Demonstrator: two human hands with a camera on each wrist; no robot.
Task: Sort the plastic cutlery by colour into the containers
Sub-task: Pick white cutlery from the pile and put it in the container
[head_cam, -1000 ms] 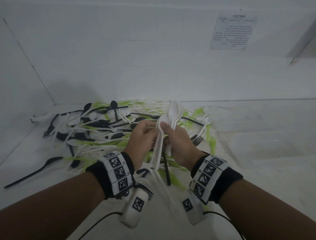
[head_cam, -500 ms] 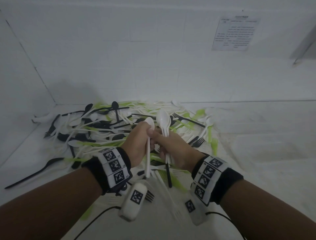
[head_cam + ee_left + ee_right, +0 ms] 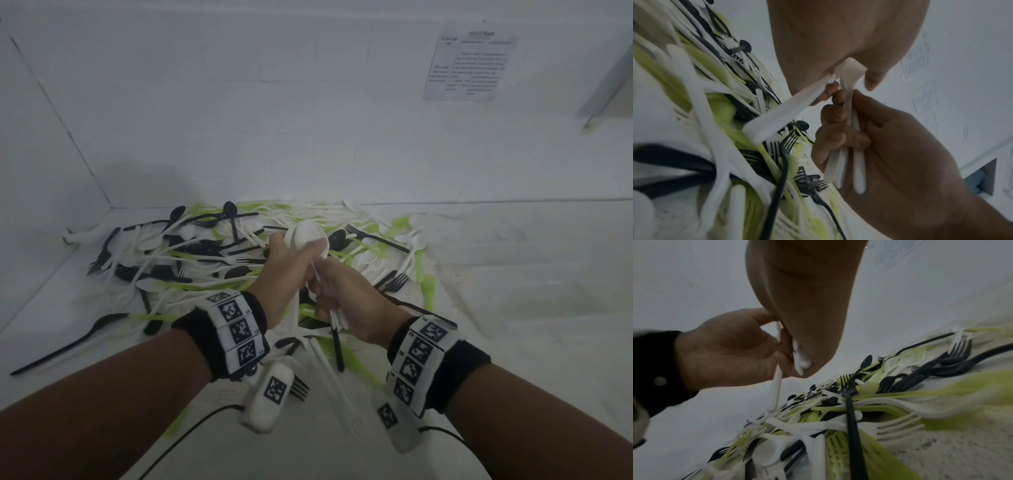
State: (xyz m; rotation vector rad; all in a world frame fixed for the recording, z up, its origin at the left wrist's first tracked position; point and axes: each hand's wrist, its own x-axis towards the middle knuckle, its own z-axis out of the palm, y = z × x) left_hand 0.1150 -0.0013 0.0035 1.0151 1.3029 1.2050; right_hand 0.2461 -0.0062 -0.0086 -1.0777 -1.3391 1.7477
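Observation:
A mixed pile of white, black and lime-green plastic cutlery (image 3: 205,260) covers the white surface. Over it my two hands meet. My right hand (image 3: 349,305) grips a bundle of white spoons by their handles (image 3: 849,162). My left hand (image 3: 291,270) pinches white spoons at the bowl end (image 3: 303,236), thumb over the bowls. One white handle (image 3: 781,113) sticks out of the left hand down toward the pile, also seen as a white handle (image 3: 775,391) in the right wrist view. No container shows clearly.
White walls close the back and the left; a printed sheet (image 3: 469,65) hangs on the back wall. A black spoon (image 3: 68,346) lies apart at the front left. A black fork (image 3: 849,395) lies on top of the pile just under my hands. Bare white surface stretches to the right.
The spoon bundle has dropped from its raised position toward the pile. My left hand, holding one spoon apart half a second ago, now closes over the bundle's bowls.

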